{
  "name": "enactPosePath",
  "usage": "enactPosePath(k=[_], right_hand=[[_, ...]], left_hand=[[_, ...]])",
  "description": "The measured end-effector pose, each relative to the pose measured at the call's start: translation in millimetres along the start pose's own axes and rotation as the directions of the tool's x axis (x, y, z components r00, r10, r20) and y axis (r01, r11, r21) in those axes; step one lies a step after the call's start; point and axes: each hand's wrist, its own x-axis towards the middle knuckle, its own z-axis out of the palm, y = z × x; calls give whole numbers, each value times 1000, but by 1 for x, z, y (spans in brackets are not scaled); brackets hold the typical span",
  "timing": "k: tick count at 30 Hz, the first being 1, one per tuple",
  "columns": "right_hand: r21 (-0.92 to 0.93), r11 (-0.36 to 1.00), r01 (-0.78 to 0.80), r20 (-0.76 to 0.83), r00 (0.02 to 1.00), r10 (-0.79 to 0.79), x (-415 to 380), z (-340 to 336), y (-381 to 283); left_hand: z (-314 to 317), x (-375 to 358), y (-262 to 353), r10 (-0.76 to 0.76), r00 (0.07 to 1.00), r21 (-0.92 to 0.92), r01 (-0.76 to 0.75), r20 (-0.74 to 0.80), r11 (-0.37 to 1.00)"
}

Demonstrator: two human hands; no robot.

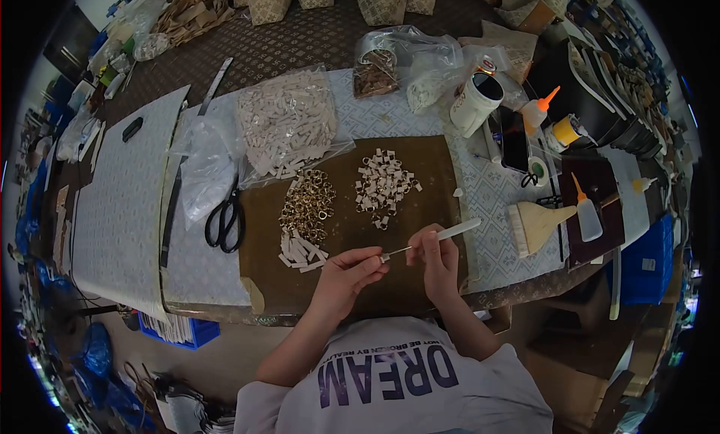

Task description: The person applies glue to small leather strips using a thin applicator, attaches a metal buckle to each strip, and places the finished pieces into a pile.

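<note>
Left hand [346, 269] pinches a small strip piece [384, 258] over the brown board's [420, 171] near edge. Right hand [435, 255] is closed on a white-handled tool [448, 231], tip touching the piece (probably a glue brush, too small to confirm). Gold rings pile [307, 201] and cut strips [302, 252] lie just ahead-left; scissors [225, 220] further left.

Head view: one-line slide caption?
Left hand and right hand work a small strip with a white-handled tool over a brown mat.
</note>
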Motion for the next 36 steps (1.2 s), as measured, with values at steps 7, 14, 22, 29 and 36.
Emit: enactPosePath(k=[7, 14, 22, 29, 36], right_hand=[[117, 993, -29, -37, 999, 33, -2, -9, -2], [1, 994, 113, -57, 992, -113, -2, -12, -8], [-78, 991, 110, 193, 977, -93, -11, -4, 4], [-76, 992, 97, 232, 970, -77, -11, 3, 9], [-152, 983, 108, 189, 979, -78, -9, 3, 12]], left_hand=[[0, -2, 0, 6, 1000, -16, -6, -1, 1000], [4, -2, 1, 35, 999, 26, -35, -17, 999], [4, -2, 0, 57, 998, 60, -57, 9, 997], [1, 0, -2, 70, 997, 55, -71, 27, 996], [-3, 1, -2, 62, 998, -17, -62, 7, 998]])
